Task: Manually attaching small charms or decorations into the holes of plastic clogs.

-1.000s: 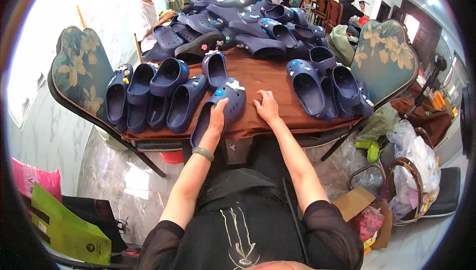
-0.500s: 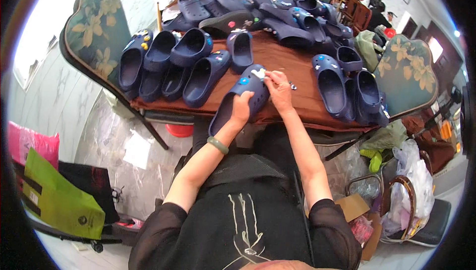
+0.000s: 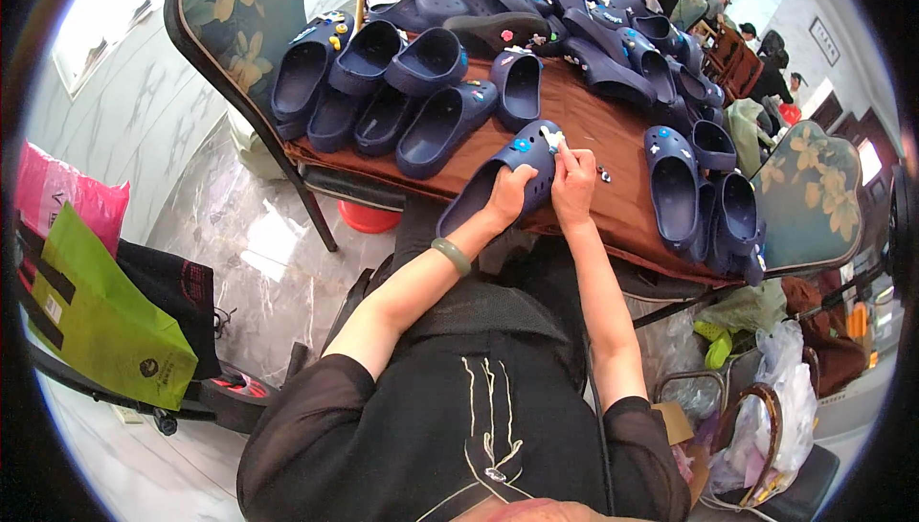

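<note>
A navy blue foam clog [image 3: 539, 177] with vent holes lies tilted at the table's near edge. My left hand [image 3: 510, 196] is closed round its side, thumb over the upper and fingers out of sight beneath. My right hand [image 3: 573, 183] pinches at a white shoe charm [image 3: 551, 139] on the clog's toe; the fingertips partly cover it. A blue flower charm [image 3: 522, 145] sits beside it on the upper. Just right of my right hand, small loose charms [image 3: 603, 174] lie on the brown tablecloth [image 3: 627, 206].
Stacked navy clogs [image 3: 445, 129] stand on the left, with more [image 3: 673, 201] on the right. A large pile of clogs [image 3: 584, 24] covers the far side. Floral chairs [image 3: 235, 19] flank the table. A green bag [image 3: 110, 316] and a red basin [image 3: 369, 215] are lower left.
The view has shifted, so the table and clogs appear farther right. My left hand still holds the clog, and my right fingers now press closer against the white charm.
</note>
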`<action>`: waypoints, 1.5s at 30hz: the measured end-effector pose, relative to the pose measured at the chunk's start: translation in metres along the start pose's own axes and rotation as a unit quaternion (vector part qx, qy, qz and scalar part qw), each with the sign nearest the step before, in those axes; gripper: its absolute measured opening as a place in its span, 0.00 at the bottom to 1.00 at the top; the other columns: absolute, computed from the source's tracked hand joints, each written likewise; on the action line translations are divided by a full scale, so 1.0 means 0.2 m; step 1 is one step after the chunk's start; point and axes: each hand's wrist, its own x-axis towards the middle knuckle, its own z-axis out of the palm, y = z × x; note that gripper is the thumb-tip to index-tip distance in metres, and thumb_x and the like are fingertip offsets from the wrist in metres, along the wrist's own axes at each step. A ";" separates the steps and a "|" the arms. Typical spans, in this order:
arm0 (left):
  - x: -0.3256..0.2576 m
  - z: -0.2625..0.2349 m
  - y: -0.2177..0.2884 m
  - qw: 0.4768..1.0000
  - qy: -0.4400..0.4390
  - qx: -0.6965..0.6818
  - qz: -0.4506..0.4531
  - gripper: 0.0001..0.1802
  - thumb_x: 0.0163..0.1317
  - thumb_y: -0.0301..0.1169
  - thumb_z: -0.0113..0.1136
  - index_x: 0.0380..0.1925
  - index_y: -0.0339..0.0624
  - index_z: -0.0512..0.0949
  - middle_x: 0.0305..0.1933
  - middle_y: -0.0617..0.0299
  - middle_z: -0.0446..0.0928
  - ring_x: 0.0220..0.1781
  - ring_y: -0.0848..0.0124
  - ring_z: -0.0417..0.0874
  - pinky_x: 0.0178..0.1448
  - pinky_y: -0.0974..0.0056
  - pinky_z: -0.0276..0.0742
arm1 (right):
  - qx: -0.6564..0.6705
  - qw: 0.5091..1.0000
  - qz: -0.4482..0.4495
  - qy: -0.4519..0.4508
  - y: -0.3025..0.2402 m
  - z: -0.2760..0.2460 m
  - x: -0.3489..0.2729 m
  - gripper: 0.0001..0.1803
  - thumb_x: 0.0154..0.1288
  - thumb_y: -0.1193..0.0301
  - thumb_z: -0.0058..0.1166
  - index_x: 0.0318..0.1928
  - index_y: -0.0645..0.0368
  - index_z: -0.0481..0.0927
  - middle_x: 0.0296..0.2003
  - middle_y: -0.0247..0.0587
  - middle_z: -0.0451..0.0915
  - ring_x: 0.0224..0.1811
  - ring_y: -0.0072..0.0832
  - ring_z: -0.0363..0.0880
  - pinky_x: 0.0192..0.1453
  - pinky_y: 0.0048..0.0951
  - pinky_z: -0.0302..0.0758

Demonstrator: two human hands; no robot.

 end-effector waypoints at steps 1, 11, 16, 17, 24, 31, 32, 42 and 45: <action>0.00 0.00 0.01 1.000 -0.023 -0.001 -0.015 0.12 0.54 0.33 0.50 0.29 0.33 0.74 0.29 0.65 0.73 0.32 0.76 0.72 0.39 0.69 0.69 | 0.000 1.000 -0.001 0.000 0.02 -0.02 0.00 0.12 0.57 0.74 0.55 0.43 0.57 0.80 0.32 0.39 0.72 0.37 0.36 0.71 0.42 0.35 0.67; 0.11 -0.04 -0.01 0.996 -0.018 0.076 -0.034 0.16 0.55 0.37 0.49 0.27 0.31 0.74 0.29 0.61 0.74 0.32 0.74 0.73 0.40 0.67 0.70 | -0.179 0.976 0.039 -0.114 0.65 -0.23 -0.10 0.17 0.57 0.64 0.55 0.47 0.55 0.77 0.43 0.51 0.71 0.47 0.48 0.69 0.52 0.44 0.66; 0.12 -0.10 -0.02 0.999 -0.044 0.026 -0.018 0.12 0.55 0.35 0.51 0.29 0.35 0.76 0.30 0.65 0.75 0.34 0.74 0.74 0.42 0.68 0.70 | -0.117 0.975 0.108 -0.152 0.67 -0.12 0.02 0.10 0.58 0.65 0.56 0.39 0.55 0.81 0.34 0.47 0.77 0.39 0.41 0.76 0.42 0.38 0.72; 0.10 -0.10 -0.02 0.998 -0.045 0.007 -0.033 0.12 0.55 0.35 0.52 0.30 0.35 0.76 0.30 0.65 0.75 0.34 0.74 0.75 0.43 0.68 0.70 | -0.143 0.969 0.144 -0.143 0.64 -0.11 0.03 0.10 0.57 0.65 0.57 0.38 0.56 0.81 0.32 0.46 0.78 0.38 0.41 0.77 0.42 0.37 0.72; 0.08 -0.06 0.06 0.996 -0.055 -0.042 -0.063 0.12 0.55 0.34 0.55 0.34 0.35 0.75 0.33 0.63 0.76 0.35 0.73 0.76 0.42 0.68 0.72 | -0.006 0.973 0.206 -0.103 0.71 -0.16 -0.03 0.12 0.52 0.68 0.62 0.36 0.58 0.81 0.29 0.37 0.78 0.30 0.24 0.76 0.36 0.26 0.72; 0.09 -0.05 0.04 0.991 -0.065 -0.071 -0.093 0.11 0.57 0.34 0.52 0.29 0.36 0.75 0.29 0.67 0.74 0.32 0.77 0.74 0.38 0.69 0.70 | 0.157 0.937 0.295 -0.099 0.66 -0.21 -0.06 0.09 0.50 0.71 0.63 0.33 0.58 0.82 0.27 0.28 0.79 0.26 0.13 0.71 0.32 0.18 0.69; 0.10 -0.06 0.02 0.991 -0.063 -0.067 -0.095 0.11 0.57 0.34 0.52 0.28 0.36 0.75 0.29 0.69 0.73 0.31 0.78 0.73 0.37 0.70 0.69 | 0.177 0.939 0.283 -0.085 0.64 -0.21 -0.06 0.08 0.51 0.72 0.62 0.34 0.58 0.82 0.28 0.28 0.79 0.27 0.13 0.72 0.34 0.17 0.69; 0.18 -0.10 -0.09 0.992 -0.025 -0.032 -0.120 0.11 0.58 0.35 0.49 0.28 0.39 0.76 0.30 0.63 0.76 0.28 0.74 0.77 0.36 0.69 0.73 | 0.361 0.895 0.257 -0.055 0.10 -0.13 -0.12 0.10 0.53 0.79 0.62 0.38 0.61 0.81 0.32 0.30 0.81 0.33 0.13 0.76 0.40 0.15 0.72; 0.18 -0.07 -0.09 0.994 -0.009 -0.020 -0.111 0.13 0.57 0.34 0.49 0.22 0.35 0.74 0.24 0.71 0.70 0.28 0.79 0.70 0.35 0.69 0.66 | 0.358 0.906 0.225 -0.021 0.04 -0.08 -0.12 0.09 0.53 0.80 0.62 0.37 0.61 0.82 0.31 0.28 0.80 0.32 0.12 0.73 0.38 0.14 0.71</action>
